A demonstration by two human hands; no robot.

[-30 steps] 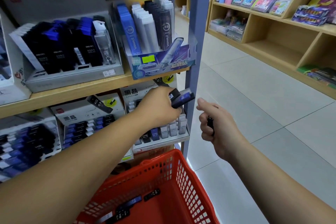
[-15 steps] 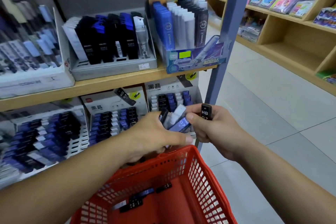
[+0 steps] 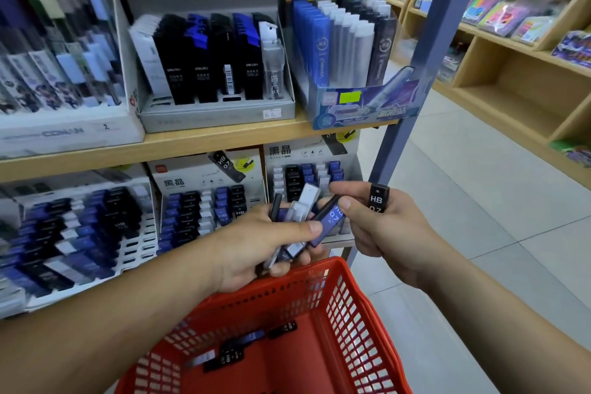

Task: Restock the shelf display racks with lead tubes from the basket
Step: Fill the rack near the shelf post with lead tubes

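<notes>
Lead tubes (image 3: 295,217): flat rectangular plastic cases in black, blue and clear, fanned in left hand (image 3: 252,249) just above basket (image 3: 355,313) far rim. Fingers curled round the bundle, thumb clamped across. Count unclear, lower ends hidden by palm. Right hand (image 3: 390,227), above basket's far right corner: thumb and forefinger pinch blue tube (image 3: 331,217) marked 0.7, other fingers curled round black tube (image 3: 378,198) marked HB 0.7. Basket is red plastic lattice, cut off at bottom; loose tubes (image 3: 228,355) on its floor, blurred. Racks (image 3: 204,201) beyond basket: white, slotted, part filled.
</notes>
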